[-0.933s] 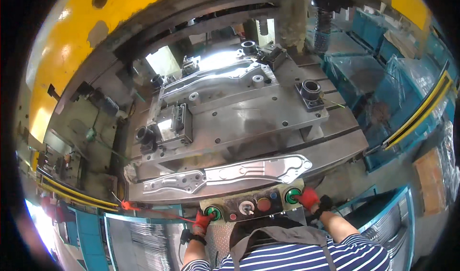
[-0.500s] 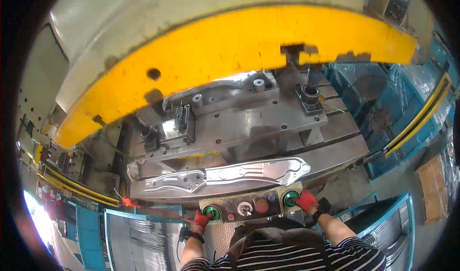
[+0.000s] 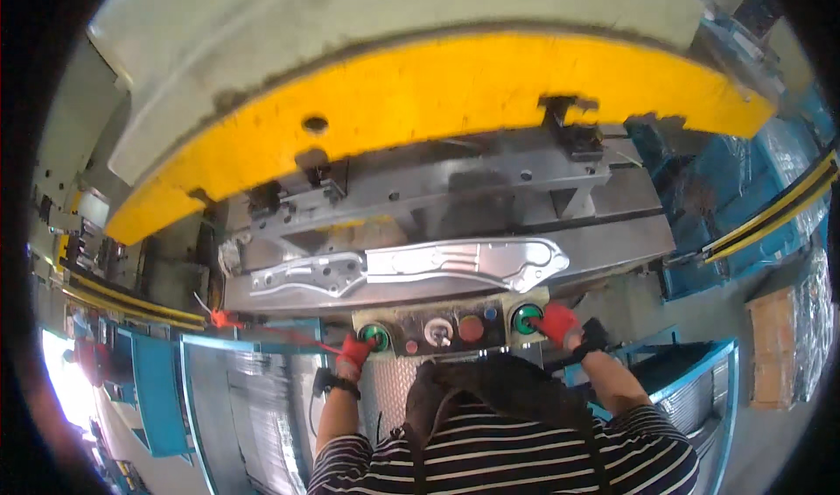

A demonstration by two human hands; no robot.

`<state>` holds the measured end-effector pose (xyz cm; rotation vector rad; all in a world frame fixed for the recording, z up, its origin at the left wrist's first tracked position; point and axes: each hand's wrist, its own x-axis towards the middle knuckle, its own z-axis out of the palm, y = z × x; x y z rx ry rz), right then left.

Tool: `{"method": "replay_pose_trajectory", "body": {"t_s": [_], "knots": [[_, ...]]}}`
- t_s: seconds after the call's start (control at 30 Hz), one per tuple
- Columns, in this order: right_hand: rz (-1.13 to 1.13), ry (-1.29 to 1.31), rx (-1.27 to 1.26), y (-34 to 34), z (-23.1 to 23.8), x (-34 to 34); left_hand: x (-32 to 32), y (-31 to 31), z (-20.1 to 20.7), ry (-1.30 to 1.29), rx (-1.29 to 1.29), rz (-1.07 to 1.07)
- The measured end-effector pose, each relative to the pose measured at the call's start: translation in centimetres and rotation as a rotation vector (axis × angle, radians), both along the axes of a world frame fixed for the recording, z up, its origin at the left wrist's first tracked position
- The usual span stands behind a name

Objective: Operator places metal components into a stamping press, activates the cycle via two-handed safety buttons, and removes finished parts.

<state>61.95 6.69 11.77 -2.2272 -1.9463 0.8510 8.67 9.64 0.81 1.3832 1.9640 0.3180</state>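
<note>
Control panel (image 3: 413,329) stands before the person's torso, flanked by two red-gloved hands reaching forward: the left hand (image 3: 353,355) at its left green button (image 3: 374,336), the right hand (image 3: 557,323) at its right green button (image 3: 527,318). Exact finger spread I can't make out. Beyond the panel lies a silver metal part (image 3: 420,262); bare press bed (image 3: 617,237) extends past the panel's right end.
</note>
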Motion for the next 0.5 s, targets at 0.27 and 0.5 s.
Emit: {"method": "replay_pose_trajectory", "body": {"t_s": [0.27, 0.5], "knots": [[0.471, -0.008, 0.657, 8.7, 11.8, -9.3, 0.7, -0.7, 0.8, -0.480, 0.011, 0.189], [0.653, -0.373, 0.498, 14.9, 6.6, -16.1, 8.2, -0.4, 11.2, 0.240, 0.607, -0.196]]}}
